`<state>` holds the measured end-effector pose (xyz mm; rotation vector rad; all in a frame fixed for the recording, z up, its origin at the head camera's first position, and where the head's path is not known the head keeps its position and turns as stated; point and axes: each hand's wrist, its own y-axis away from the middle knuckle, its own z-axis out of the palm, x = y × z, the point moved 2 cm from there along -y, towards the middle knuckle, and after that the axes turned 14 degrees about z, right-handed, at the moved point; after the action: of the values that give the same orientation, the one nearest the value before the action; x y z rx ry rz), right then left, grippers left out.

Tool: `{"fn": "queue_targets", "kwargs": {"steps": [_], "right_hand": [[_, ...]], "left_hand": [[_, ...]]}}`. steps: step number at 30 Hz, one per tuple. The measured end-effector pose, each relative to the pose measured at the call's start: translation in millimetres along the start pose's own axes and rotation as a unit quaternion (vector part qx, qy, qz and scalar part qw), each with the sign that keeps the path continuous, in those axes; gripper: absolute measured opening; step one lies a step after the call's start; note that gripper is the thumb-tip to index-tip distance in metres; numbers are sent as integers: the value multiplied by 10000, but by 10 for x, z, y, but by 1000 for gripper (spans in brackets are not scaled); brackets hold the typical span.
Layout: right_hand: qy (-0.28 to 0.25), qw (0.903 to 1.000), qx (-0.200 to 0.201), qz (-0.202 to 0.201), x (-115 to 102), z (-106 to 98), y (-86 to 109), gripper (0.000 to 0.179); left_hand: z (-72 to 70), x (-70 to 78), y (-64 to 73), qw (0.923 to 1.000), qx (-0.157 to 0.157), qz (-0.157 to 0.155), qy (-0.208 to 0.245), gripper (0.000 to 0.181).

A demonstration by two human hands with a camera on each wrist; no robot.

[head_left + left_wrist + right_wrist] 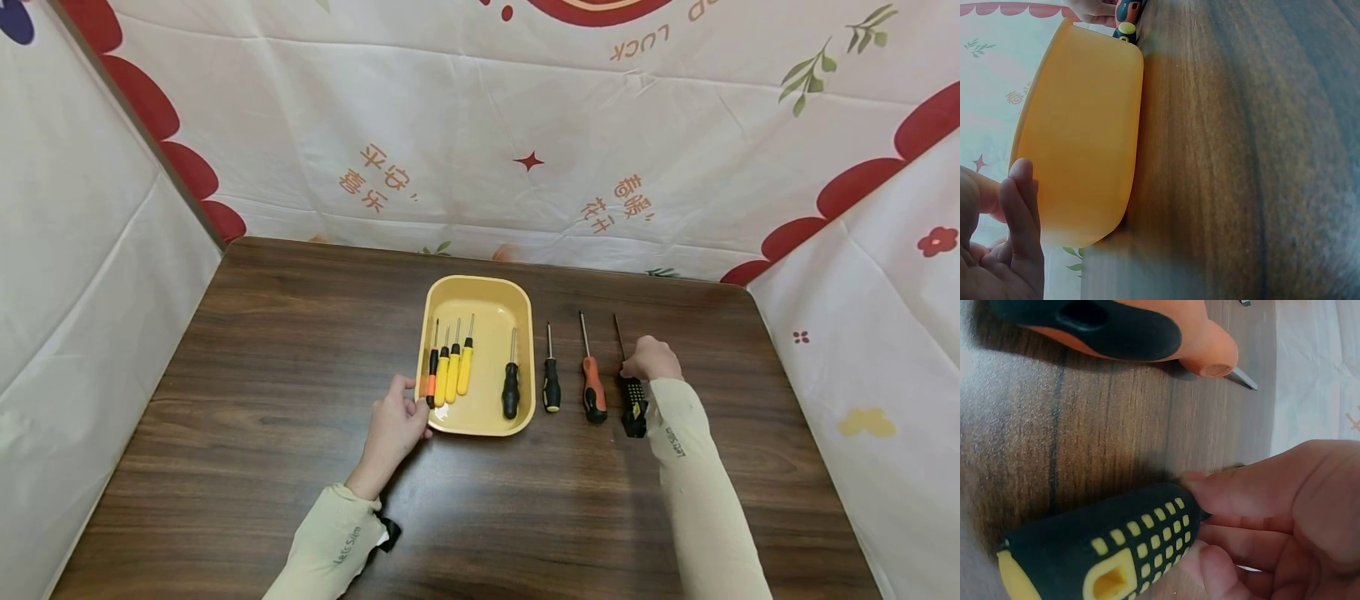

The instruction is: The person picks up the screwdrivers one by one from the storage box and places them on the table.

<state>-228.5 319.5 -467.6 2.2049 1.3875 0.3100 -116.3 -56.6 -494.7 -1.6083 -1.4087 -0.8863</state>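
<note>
My right hand (654,360) pinches a large black-and-yellow screwdriver (1116,540) at the front of its handle, where the shaft begins. That screwdriver lies at the right end of a row on the table. Beside it is an orange-and-black screwdriver (593,390), then a smaller black one with a yellow end (551,385). My left hand (397,421) holds the rim of a yellow tray (487,317) at its near left corner, thumb and fingers about the edge. Inside the tray lie several slim yellow-handled screwdrivers (453,373), an orange-and-black one (432,377) and a black one (511,392).
The brown wooden table (300,333) reaches back to a white printed cloth (465,108). More of this cloth hangs along the left and right sides. The tray's raised walls stand between its contents and the row of screwdrivers to its right.
</note>
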Motion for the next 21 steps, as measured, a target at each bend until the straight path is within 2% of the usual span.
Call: {"fn": "queue_targets", "kwargs": {"steps": [15,21], "right_hand": [[23,9999,-91,100,-19,-8,13,51],[-6,9999,-66,105,-25,-8,13,46]], "left_hand": [[-10,19,2,10000,-17,-10,-68,31],[-6,9,2,10000,0,-4,-90,30]]}}
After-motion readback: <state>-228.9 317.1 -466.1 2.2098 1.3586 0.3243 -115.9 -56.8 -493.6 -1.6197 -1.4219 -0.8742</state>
